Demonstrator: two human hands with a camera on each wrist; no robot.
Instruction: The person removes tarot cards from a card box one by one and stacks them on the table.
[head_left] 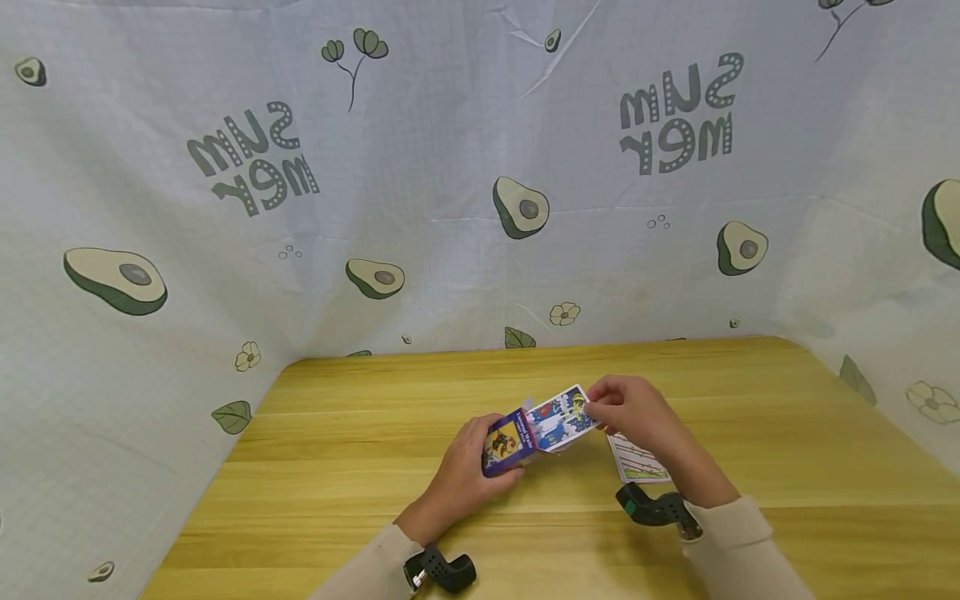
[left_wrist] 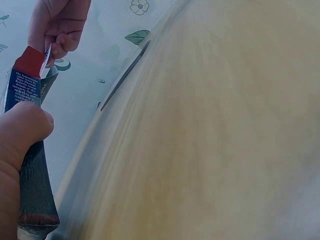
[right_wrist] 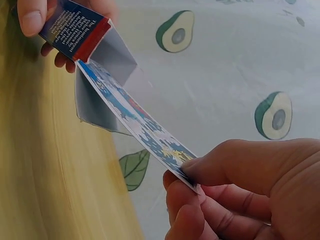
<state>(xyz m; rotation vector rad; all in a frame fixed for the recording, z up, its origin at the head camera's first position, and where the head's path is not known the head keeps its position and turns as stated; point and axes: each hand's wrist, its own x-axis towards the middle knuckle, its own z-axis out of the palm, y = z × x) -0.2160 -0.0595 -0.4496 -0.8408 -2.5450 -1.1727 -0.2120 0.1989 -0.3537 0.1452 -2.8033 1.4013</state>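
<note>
My left hand (head_left: 467,468) grips a dark blue tarot card box (head_left: 504,445), its thumb lying along the box's narrow printed side in the left wrist view. The box's end is open, with flaps (right_wrist: 97,102) standing out. A tarot card (head_left: 558,418) with a blue, white and yellow picture sticks well out of that end. Between thumb and fingers my right hand (head_left: 633,410) pinches the card's outer end. Whether more than one card is pinched, I cannot tell. Below the right hand, another card or small stack (head_left: 637,460) lies on the table, partly covered by hand and wrist.
The wooden table (head_left: 337,492) reaches back to a white cloth (head_left: 450,167) printed with avocados, which also hangs at both sides. A dark wrist camera sits on each wrist, the right one (head_left: 651,506) close to the cards on the table.
</note>
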